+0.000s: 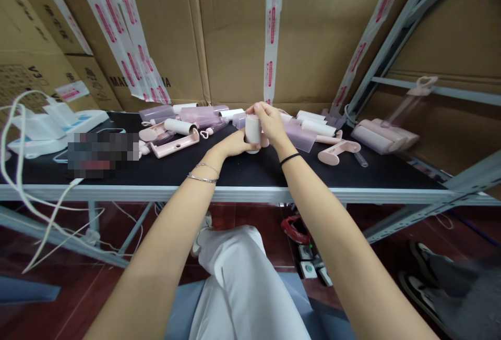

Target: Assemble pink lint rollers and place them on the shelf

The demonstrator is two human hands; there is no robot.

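Note:
A white lint roller roll [253, 130] stands upright between my hands, near the middle of the black worktop. My left hand [234, 143] grips it low on its left side, thumb across the front. My right hand [270, 121] closes around its upper right side, fingers over the top. A bit of a pink part [265, 141] shows under my right palm; how it joins the roll is hidden. Left of my hands lies a pink roller holder [176, 145], with a loose white roll [180, 126] behind it. To the right are a translucent purple cover [300, 136] and another pink holder [338, 152].
A white power strip [84, 123] with cables and a blurred-out dark object [104, 155] occupy the left end. Pink rollers [376, 135] are piled at the right by a metal shelf post [391, 37]. Cardboard [235, 32] walls the back. Someone's shoes [418, 288] show lower right.

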